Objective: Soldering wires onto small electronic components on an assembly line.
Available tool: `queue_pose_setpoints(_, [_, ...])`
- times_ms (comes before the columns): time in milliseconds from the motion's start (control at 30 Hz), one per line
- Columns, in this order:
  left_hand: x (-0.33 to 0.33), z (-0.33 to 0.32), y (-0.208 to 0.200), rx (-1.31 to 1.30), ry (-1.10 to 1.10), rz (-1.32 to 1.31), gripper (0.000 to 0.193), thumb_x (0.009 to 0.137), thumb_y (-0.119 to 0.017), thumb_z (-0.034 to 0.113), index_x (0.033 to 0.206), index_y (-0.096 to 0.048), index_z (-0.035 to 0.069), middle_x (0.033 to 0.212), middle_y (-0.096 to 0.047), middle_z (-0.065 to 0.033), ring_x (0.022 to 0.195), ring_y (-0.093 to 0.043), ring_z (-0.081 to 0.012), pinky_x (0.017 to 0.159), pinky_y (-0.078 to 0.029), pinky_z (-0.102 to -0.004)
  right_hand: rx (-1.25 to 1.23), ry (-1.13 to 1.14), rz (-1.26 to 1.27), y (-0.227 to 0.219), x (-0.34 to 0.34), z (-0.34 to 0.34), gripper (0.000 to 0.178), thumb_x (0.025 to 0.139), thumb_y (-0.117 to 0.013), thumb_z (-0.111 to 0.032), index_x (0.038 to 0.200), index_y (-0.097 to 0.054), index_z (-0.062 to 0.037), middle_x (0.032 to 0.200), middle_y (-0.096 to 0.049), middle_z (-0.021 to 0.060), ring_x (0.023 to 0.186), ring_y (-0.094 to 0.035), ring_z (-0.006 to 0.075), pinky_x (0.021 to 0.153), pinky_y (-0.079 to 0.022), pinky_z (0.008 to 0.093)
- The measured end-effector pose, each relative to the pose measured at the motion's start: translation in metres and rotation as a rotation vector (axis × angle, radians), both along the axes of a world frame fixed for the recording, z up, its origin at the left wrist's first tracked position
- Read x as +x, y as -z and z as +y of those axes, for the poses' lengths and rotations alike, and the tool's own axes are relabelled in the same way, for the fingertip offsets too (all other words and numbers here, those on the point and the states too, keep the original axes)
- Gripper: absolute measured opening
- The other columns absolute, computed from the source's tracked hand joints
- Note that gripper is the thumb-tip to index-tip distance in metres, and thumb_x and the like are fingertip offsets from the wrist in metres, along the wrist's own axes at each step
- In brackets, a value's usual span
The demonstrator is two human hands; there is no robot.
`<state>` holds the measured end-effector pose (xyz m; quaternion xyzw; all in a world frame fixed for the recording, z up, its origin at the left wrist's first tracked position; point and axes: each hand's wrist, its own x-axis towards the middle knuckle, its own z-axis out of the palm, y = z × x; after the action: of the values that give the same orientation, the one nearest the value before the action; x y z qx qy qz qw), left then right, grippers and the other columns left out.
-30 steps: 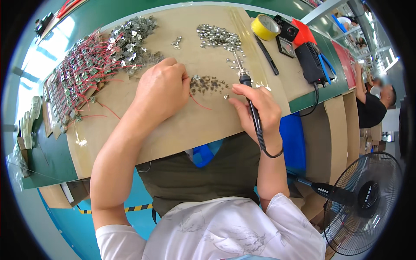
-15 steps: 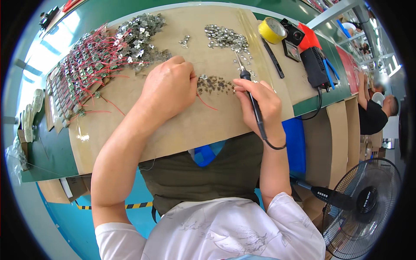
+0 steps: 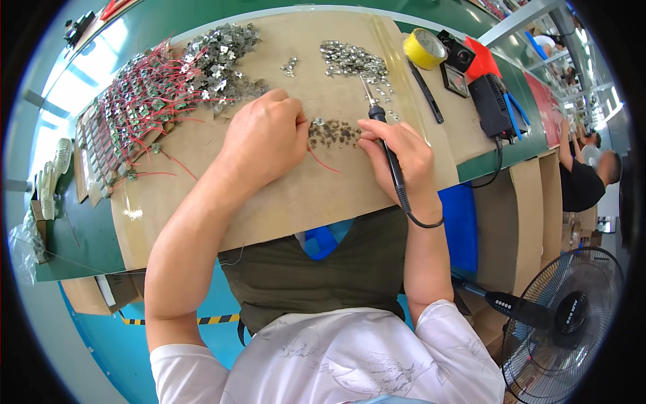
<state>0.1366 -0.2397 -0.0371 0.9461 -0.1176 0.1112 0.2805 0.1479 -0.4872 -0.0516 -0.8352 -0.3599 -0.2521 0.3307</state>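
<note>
Right hand (image 3: pixel 412 161) holds soldering iron (image 3: pixel 392 161) near silver parts (image 3: pixel 353 59).

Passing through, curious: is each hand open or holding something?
Left hand: closed beside a red wire; its grip is hidden.
Right hand: closed, holding a soldering iron.

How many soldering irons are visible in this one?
1: a black-handled soldering iron with a slim metal tip, held in the right hand, its tip pointing toward the heap of small shiny silver metal parts. More could be hidden in the distant background.
</note>
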Motion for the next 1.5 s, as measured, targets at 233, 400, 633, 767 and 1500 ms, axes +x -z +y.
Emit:
queue_pose_setpoints(233, [-0.001, -0.001, -0.001, 0.006, -0.015, 0.004, 0.013, 0.087, -0.069, 0.013, 0.084, -0.074, 0.002, 0.091, -0.07, -0.0178, 0.087, -0.07, -0.039, 0.081, -0.058, -0.0486, -0.02, -0.067, 0.022, -0.005, 0.004, -0.003, 0.039, 0.077, -0.083, 0.01, 0.113, -0.075, -0.0045, 0.089, -0.076, 0.0088, 0.077, -0.071, 0.0245, 0.071, -0.056, 0.0342])
queue_pose_setpoints(400, [0.0, 0.0, 0.0, 0.003, -0.003, -0.007, 0.012, 0.087, -0.069, 0.013, 0.085, -0.074, 0.002, 0.091, -0.07, -0.018, 0.087, -0.071, -0.0391, 0.081, -0.058, -0.0486, -0.051, -0.036, -0.014, -0.002, 0.004, 0.004, 0.04, 0.078, -0.083, 0.01, 0.114, -0.075, -0.005, 0.089, -0.075, 0.0084, 0.077, -0.07, 0.0247, 0.071, -0.057, 0.0346])
queue_pose_setpoints(633, [0.001, 0.0, 0.003, 0.002, -0.013, 0.003, 0.01, 0.086, -0.075, 0.012, 0.087, -0.074, 0.002, 0.091, -0.068, -0.0143, 0.087, -0.069, -0.0357, 0.078, -0.056, -0.0456, -0.016, -0.021, -0.032, 0.001, 0.005, 0.007, 0.04, 0.077, -0.083, 0.01, 0.114, -0.075, -0.0055, 0.089, -0.075, 0.008, 0.076, -0.07, 0.0251, 0.071, -0.056, 0.0348])
queue_pose_setpoints(767, [0.002, 0.005, -0.001, 0.015, -0.03, -0.016, 0.013, 0.088, -0.07, 0.014, 0.085, -0.073, 0.003, 0.092, -0.069, -0.0164, 0.088, -0.071, -0.0376, 0.08, -0.058, -0.0477, 0.007, -0.057, -0.043, 0.001, 0.007, 0.009, 0.039, 0.078, -0.083, 0.009, 0.114, -0.075, -0.0053, 0.089, -0.076, 0.0084, 0.076, -0.07, 0.0251, 0.07, -0.056, 0.0348])
queue_pose_setpoints(1500, [-0.004, -0.024, 0.001, -0.257, 0.158, -0.217, 0.009, 0.089, -0.072, 0.001, 0.091, -0.063, 0.001, 0.082, -0.065, -0.0104, 0.064, -0.063, -0.0223, 0.062, -0.052, -0.0341, 0.681, 0.041, 0.384, 0.021, -0.045, -0.02, 0.026, 0.107, -0.063, -0.013, 0.122, -0.067, 0.0083, 0.082, -0.072, 0.0102, 0.059, -0.065, 0.011, 0.06, -0.064, 0.0318])
